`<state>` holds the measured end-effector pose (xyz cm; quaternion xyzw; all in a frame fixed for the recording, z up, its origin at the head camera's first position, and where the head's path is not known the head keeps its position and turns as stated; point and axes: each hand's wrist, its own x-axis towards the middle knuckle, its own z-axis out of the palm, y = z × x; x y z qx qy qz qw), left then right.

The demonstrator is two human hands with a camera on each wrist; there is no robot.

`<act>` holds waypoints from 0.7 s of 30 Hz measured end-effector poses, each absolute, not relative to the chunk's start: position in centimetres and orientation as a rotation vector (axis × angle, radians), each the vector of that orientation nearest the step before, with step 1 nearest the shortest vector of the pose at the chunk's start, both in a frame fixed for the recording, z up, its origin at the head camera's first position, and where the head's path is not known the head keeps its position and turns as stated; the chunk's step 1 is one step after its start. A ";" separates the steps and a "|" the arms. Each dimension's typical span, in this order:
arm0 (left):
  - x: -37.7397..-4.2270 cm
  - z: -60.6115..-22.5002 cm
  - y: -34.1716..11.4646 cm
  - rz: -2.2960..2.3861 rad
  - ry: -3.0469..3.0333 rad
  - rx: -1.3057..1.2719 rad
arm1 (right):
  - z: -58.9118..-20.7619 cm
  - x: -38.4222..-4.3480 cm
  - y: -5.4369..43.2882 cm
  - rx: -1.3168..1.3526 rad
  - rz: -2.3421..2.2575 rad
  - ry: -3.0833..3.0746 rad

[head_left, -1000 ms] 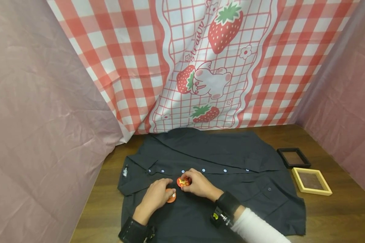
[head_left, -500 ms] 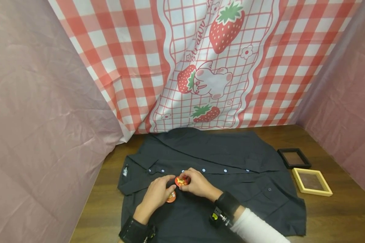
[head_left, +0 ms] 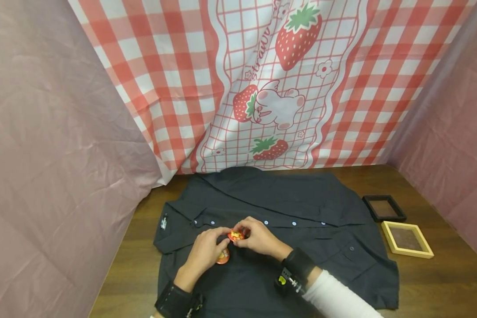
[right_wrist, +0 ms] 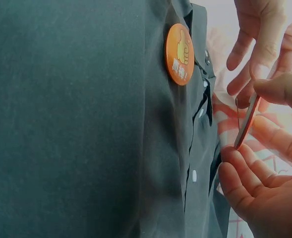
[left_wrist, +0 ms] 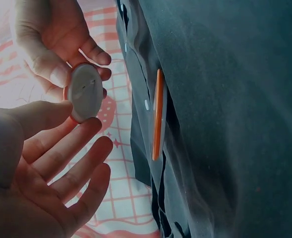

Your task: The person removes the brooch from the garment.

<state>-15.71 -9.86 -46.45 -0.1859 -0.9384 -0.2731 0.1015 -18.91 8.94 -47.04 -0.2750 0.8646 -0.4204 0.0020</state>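
Note:
Both hands meet over the dark shirt [head_left: 262,282] at a round red pin badge [head_left: 236,236] with a yellow design. My right hand [head_left: 260,238] grips the badge between thumb and fingers. My left hand [head_left: 204,251] pinches its near edge with thumb and forefinger; the other fingers are spread in the left wrist view. There the pale back of the badge [left_wrist: 85,94] faces the camera. In the right wrist view the badge [right_wrist: 247,121] is edge-on, with a thin pin standing off its back. An orange badge [right_wrist: 179,54] with a thumbs-up picture is on the shirt, partly behind my left hand in the head view.
The shirt lies spread on a brown wooden table [head_left: 123,265], its button row running across. A black frame [head_left: 397,216] and a pale yellow frame [head_left: 425,238] lie to the right. A red checked strawberry cloth [head_left: 175,88] hangs behind, with pink cloth [head_left: 55,176] at the sides.
My right hand has lifted and tilted the red badge slightly, bringing it left toward my left hand. My left fingers have moved from beside the orange badge up to the red badge's edge.

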 end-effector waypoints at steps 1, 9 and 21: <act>-15.7 -46.4 -9.8 -0.805 -2.763 -0.542 | -47.0 -18.9 9.0 -0.862 -1.329 2.708; -15.9 -45.9 -9.3 -0.824 -2.679 -0.445 | -46.8 -19.0 9.2 -0.867 -1.473 2.671; -15.7 -45.7 -9.1 -0.861 -2.676 -0.422 | -47.0 -18.8 9.7 -0.851 -1.594 2.647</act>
